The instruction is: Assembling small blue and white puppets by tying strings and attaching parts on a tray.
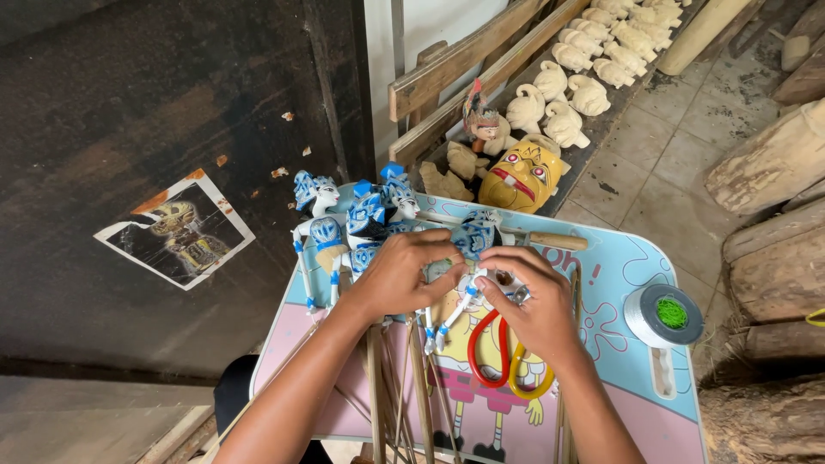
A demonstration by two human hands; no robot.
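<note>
Blue-white rod puppet (pixel 471 245): light, fragile paintwork; best held at the body. Left hand (pixel 397 277) and right hand (pixel 533 296), fingers clamped on it; scissors (pixel 498 352) on tabletop (pixel 619 258).

Perhaps four blue-and-white puppets (pixel 361 219), one yellow mask (pixel 520 176), one pair of scissors (pixel 503 357).

The left hand (pixel 397 275) and right hand (pixel 534 302) cover most of the blue-and-white puppet (pixel 474 239) between them. At six o'clock, the puppet rods (pixel 418 391) and both forearms run off the frame. The right hand hides the scissors' (pixel 498 357) blades.
</note>
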